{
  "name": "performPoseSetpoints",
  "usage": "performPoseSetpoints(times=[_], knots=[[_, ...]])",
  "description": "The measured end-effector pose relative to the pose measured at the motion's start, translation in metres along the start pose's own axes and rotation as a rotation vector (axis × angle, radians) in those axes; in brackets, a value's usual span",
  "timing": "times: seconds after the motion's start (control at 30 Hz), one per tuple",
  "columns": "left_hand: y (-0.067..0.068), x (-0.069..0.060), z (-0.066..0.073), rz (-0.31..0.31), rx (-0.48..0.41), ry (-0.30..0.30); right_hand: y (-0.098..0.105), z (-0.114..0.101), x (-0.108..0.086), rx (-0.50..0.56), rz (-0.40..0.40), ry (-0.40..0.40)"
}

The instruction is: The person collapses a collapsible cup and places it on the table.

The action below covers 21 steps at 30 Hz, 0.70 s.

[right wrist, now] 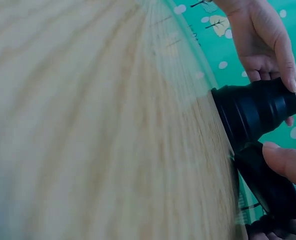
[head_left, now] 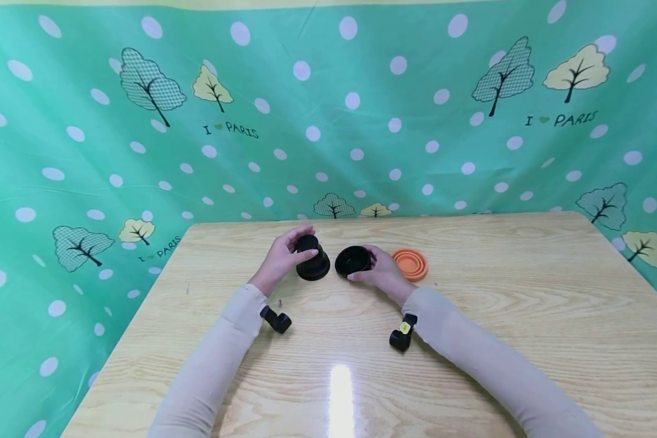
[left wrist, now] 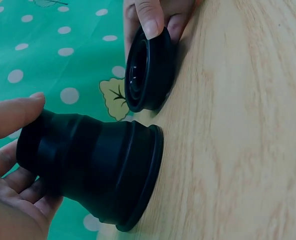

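A black collapsible cup, drawn out to full height in stepped rings, stands upside down with its wide rim on the table. My left hand holds its narrow upper end, thumb on one side and fingers on the other. Just to the right is a second black collapsible cup, folded low, its hollow showing in the head view. My right hand grips it by the side, and in the left wrist view this folded cup is tipped on edge near the tabletop.
An orange collapsible cup, folded flat, lies beside my right hand. The wooden table runs back to a green dotted curtain. Each wrist wears a small black camera. A tiny dark speck lies near the left wrist.
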State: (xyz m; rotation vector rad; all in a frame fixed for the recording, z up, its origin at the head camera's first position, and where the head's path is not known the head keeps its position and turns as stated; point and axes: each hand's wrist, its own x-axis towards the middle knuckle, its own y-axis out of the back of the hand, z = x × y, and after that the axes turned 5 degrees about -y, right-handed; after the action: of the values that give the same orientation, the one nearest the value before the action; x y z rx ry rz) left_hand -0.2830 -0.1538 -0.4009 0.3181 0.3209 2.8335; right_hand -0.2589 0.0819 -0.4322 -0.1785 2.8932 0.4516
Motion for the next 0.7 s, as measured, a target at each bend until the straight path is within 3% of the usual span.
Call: performPoseSetpoints(times=[0.23, 0.5, 0.7], knots=[[-0.0017, -0.0006, -0.0019, 0.015, -0.017, 0.023, 0.0026, 0.0001, -0.0005, 0.003, -0.045, 0.02], [-0.004, -0.0017, -0.0031, 0.041, 0.016, 0.036, 0.0078, 0.0036, -0.0007, 0.072, -0.072, 0.046], [-0.0036, -0.0028, -0.0032, 0.047, 0.07, 0.029, 0.0078, 0.0021, -0.0028, 0.063, -0.063, 0.036]])
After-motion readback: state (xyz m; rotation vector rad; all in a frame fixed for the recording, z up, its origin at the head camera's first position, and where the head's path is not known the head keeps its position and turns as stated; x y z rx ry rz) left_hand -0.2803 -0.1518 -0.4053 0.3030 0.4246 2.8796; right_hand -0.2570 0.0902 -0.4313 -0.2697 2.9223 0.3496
